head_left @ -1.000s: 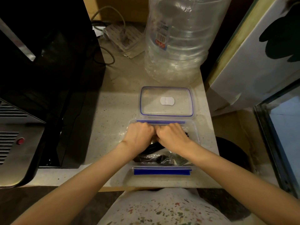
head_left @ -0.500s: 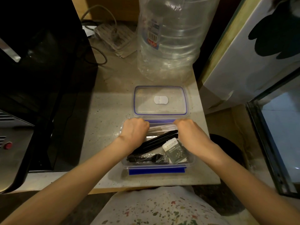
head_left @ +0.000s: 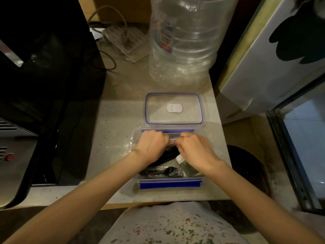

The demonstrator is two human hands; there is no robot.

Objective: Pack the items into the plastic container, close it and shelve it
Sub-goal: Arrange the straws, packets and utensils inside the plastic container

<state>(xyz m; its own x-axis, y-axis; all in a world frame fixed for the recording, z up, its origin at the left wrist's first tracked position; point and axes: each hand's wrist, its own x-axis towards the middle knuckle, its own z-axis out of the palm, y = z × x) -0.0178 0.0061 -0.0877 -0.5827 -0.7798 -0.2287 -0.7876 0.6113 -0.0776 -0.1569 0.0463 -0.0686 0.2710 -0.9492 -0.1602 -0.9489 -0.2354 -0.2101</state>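
Nearest me on the table (head_left: 112,124), the open plastic container (head_left: 169,184) holds black cutlery (head_left: 159,170). My left hand (head_left: 152,144) and right hand (head_left: 195,149) curl inside; what they grip, I cannot tell. Beyond lies its lid (head_left: 174,108), then a water jug (head_left: 184,41).

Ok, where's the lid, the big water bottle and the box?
lid (head_left: 186,103), head view, clear top panel.
big water bottle (head_left: 190,50), head view, ribbed side.
plastic container (head_left: 169,185), head view, blue near clip.

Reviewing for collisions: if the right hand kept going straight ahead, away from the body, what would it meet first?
Likely the container's far wall, then the lid lying just beyond; the right hand seems inside, though depth is unclear.
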